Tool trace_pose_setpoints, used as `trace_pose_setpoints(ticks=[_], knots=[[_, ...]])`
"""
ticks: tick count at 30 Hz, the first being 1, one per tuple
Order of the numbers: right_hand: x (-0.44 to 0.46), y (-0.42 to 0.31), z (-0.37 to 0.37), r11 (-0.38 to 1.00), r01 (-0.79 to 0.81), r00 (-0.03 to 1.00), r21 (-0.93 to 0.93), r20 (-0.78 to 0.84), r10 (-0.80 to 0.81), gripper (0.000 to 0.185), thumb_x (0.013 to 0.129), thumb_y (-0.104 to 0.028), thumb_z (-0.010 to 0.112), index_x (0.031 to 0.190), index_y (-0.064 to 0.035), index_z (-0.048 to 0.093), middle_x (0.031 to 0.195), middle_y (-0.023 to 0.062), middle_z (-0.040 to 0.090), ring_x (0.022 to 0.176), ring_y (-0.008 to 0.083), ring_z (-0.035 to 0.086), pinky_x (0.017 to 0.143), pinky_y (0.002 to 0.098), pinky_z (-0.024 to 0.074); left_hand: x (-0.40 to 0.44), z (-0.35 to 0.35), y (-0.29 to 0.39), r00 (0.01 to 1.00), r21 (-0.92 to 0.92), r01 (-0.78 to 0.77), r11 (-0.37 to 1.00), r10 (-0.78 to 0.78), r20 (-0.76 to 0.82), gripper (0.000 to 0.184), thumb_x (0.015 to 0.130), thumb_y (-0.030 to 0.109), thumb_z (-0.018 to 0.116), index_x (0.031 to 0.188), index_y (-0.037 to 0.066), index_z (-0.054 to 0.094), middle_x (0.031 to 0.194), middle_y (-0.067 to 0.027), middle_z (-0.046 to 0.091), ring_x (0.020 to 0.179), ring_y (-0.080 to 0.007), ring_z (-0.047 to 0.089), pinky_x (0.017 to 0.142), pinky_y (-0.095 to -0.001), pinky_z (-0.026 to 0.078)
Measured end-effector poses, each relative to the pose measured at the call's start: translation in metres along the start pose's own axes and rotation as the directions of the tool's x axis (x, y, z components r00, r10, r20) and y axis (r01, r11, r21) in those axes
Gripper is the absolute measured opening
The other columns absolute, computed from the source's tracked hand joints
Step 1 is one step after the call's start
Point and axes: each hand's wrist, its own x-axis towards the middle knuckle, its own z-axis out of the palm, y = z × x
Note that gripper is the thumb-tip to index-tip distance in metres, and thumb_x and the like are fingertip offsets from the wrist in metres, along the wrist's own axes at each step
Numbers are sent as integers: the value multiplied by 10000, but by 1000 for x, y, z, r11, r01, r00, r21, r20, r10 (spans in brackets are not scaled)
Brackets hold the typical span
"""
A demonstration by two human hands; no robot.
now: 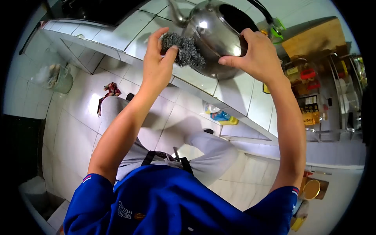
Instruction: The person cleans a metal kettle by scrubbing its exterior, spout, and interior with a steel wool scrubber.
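A shiny metal kettle (211, 35) sits tilted on the white tiled counter (235, 88), its spout toward the upper left and its round top opening dark and uncovered. My left hand (159, 55) pinches a grey steel wool scrubber (183, 49) between thumb and fingers, against or just beside the kettle's near left side. At the opening's rim, my right hand (256, 55) grips the kettle, thumb on the outside and fingertips at the edge. The black handle (264, 11) leans away at the top.
A wooden board (313, 37) leans behind a metal rack (344, 94) with bottles and packets on the right. A dark stove (94, 11) is at the upper left. On the floor are a bin (62, 80) and a red cloth (110, 91); bottles (221, 116) stand below the counter.
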Motion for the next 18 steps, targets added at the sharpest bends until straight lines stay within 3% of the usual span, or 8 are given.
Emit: trace_pose_setpoints(ticks=[1,4,6,8,11,13,17,18], knots=[[2,-5,3,1000,0,1000,-10,-25,0,742,639,-625,823,974,7,625,891,194,657,871,384,638,746,466,491,3,-1,-3,1000,-8,-5,1000,5,-2,509,939,30,565,1421,62,402,1004,-96,582,895,-139,559,809,-270,464],[3,-1,2,984,69,996,163,-61,-60,724,636,-618,827,956,2,634,864,198,656,863,387,639,767,459,495,3,5,-6,989,57,35,998,-27,-148,527,944,56,566,1441,82,396,1103,-149,584,984,-156,553,875,-284,451],[0,6,-4,995,35,999,90,14,-36,684,655,-614,818,919,-11,632,799,175,658,780,369,643,713,446,493,2,7,-27,973,44,53,998,-41,-229,469,964,80,540,1426,100,457,1245,-204,569,1111,-217,557,978,-315,429],[1,11,3,992,-3,1000,127,21,0,659,676,-628,807,831,-19,609,698,138,629,673,322,622,640,418,481,-1,13,-41,978,201,-97,975,131,-163,404,985,113,517,1389,117,535,1371,-240,515,1257,-300,512,1070,-353,391],[3,-1,10,977,-90,995,193,-24,96,665,687,-646,800,736,-23,570,613,107,584,593,277,584,587,393,461,-28,51,-16,984,144,-64,987,86,-155,442,996,192,528,1391,-4,508,1530,-281,314,1382,-398,392,1146,-434,315],[7,-4,13,975,-120,992,185,-20,126,668,686,-648,799,714,-23,564,611,107,582,594,268,581,586,390,459,-46,73,-22,954,255,-191,948,241,-180,553,984,235,554,1424,-76,428,1549,-326,240,1398,-467,339,1161,-496,273],[12,-8,17,968,-166,983,187,-50,178,666,693,-656,788,681,-25,572,610,114,586,579,273,572,579,399,449,-36,90,-15,954,266,-223,938,266,-140,552,995,207,518,1453,-79,398,1558,-266,278,1424,-405,336,1173,-450,273],[12,-7,18,967,-184,977,176,-74,199,671,697,-665,778,679,-24,577,609,120,587,576,278,571,579,404,448,-12,87,-16,969,100,-154,983,171,-180,545,974,236,573,1375,-116,463,1491,-338,342,1373,-481,369,1137,-495,312]])
